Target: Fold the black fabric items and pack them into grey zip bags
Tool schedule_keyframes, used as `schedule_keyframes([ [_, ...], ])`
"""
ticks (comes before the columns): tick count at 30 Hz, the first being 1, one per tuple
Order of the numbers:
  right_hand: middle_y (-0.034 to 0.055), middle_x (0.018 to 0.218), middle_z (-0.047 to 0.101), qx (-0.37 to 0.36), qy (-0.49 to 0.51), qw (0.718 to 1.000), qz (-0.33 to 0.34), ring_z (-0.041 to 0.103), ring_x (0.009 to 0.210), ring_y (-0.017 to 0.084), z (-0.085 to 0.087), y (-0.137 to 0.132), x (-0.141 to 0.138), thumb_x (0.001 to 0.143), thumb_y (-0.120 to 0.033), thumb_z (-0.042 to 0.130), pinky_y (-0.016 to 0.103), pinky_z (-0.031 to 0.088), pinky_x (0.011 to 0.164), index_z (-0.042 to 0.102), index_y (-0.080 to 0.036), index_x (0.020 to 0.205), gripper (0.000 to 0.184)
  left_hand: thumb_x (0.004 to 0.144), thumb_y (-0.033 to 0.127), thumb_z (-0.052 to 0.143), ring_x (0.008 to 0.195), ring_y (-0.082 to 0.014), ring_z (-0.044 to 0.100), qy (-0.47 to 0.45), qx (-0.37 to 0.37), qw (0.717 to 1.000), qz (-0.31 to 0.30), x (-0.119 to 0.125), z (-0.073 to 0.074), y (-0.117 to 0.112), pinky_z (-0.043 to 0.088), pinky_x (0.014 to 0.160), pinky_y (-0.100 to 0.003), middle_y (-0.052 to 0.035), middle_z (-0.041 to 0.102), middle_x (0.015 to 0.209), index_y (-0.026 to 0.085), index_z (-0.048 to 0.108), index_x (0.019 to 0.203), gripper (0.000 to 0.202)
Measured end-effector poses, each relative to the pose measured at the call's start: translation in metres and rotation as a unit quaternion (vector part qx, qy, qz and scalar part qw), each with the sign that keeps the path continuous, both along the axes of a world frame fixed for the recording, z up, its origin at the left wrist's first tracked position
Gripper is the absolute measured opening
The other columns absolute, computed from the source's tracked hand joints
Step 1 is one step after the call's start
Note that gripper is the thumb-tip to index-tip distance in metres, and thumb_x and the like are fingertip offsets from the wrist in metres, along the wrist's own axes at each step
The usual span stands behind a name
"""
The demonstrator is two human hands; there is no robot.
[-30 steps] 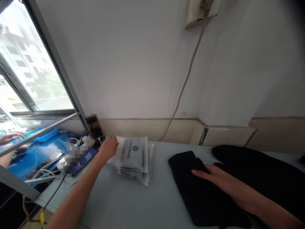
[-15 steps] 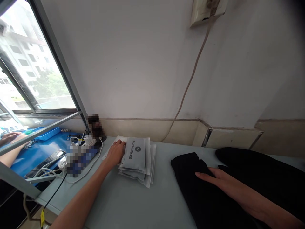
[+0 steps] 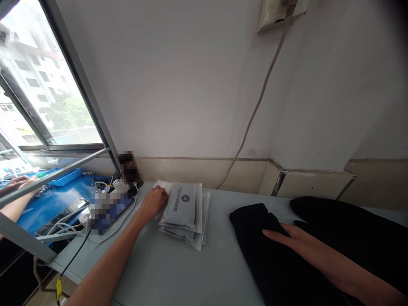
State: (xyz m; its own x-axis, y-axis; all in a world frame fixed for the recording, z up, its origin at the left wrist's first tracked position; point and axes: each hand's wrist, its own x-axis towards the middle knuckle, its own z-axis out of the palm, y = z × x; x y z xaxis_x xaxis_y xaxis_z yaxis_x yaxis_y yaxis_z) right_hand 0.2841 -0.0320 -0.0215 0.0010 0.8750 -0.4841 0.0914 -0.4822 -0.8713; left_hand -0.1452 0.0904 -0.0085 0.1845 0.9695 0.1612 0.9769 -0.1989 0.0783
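My left hand (image 3: 155,201) rests with curled fingers on a pale, translucent packet (image 3: 163,184), mostly hidden under it. Close against its fingertips lies a stack of frosted plastic packets (image 3: 182,208); the top one is grey with "ROCKBROS" and a round logo. At the right, my right hand (image 3: 295,239) grips a folded piece of black cloth (image 3: 251,229), thumb on top and the other fingers out of sight in the folds. More black cloth (image 3: 353,221) lies beyond that wrist; its exact kind cannot be made out.
A grey table (image 3: 178,272) meets the wall. On the left are white cables (image 3: 63,227), a blurred-out phone-like object (image 3: 111,214) and a metal frame (image 3: 76,160). Behind it, another person's hands (image 3: 19,185) are over a blue surface (image 3: 86,191). A cord (image 3: 259,100) hangs from a wall socket.
The view has shifted very slightly. Both hands keep nearly the same places on the packet and the black cloth.
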Motion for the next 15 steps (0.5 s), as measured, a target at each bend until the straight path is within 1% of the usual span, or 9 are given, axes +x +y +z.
schedule_keyframes([
  [3,0.0077,0.090,0.081,-0.006,0.006,1.000,0.017,0.077,0.089,0.032,0.005,0.000,-0.001,0.074,-0.054,0.084,0.034,0.065,0.070,0.072,-0.024,0.101,0.042,0.101,0.026,0.050,0.100,-0.0243,0.065,0.003,0.002,1.000,-0.001,-0.002,-0.002,0.002,0.045,0.088,-0.032,-0.0099,0.068,0.105,0.018,0.066,0.093,0.019],
  [6,0.0077,0.092,0.081,-0.020,-0.015,1.000,-0.002,0.077,0.093,0.032,0.013,-0.002,-0.006,0.072,-0.055,0.085,0.033,0.065,0.073,0.072,-0.024,0.104,0.047,0.103,0.026,0.047,0.098,-0.0246,0.065,0.004,0.001,1.000,0.001,-0.002,-0.005,0.003,0.045,0.086,-0.032,-0.0110,0.069,0.102,0.018,0.062,0.091,0.020],
  [8,0.0076,0.093,0.081,-0.026,-0.029,0.999,-0.020,0.076,0.096,0.032,0.017,-0.003,-0.011,0.072,-0.056,0.086,0.033,0.065,0.074,0.072,-0.024,0.105,0.048,0.104,0.028,0.045,0.095,-0.0249,0.066,0.002,-0.004,1.000,0.005,-0.003,-0.006,0.004,0.045,0.083,-0.032,-0.0112,0.070,0.100,0.018,0.060,0.092,0.021],
  [11,0.0065,0.087,0.081,-0.020,-0.017,1.000,-0.007,0.077,0.094,0.032,0.020,-0.004,-0.015,0.074,-0.055,0.085,0.033,0.064,0.074,0.072,-0.024,0.098,0.042,0.104,0.029,0.043,0.093,-0.0254,0.067,-0.003,-0.013,1.000,0.009,-0.004,-0.008,0.005,0.045,0.079,-0.032,-0.0113,0.071,0.099,0.019,0.058,0.094,0.021],
  [15,0.0072,0.088,0.081,-0.023,-0.012,1.000,-0.008,0.077,0.088,0.031,0.018,-0.004,-0.014,0.075,-0.054,0.084,0.032,0.064,0.068,0.072,-0.024,0.097,0.039,0.103,0.028,0.045,0.094,-0.0247,0.068,-0.014,-0.023,1.000,0.001,-0.006,-0.008,0.005,0.045,0.079,-0.031,-0.0102,0.072,0.102,0.020,0.056,0.101,0.014],
])
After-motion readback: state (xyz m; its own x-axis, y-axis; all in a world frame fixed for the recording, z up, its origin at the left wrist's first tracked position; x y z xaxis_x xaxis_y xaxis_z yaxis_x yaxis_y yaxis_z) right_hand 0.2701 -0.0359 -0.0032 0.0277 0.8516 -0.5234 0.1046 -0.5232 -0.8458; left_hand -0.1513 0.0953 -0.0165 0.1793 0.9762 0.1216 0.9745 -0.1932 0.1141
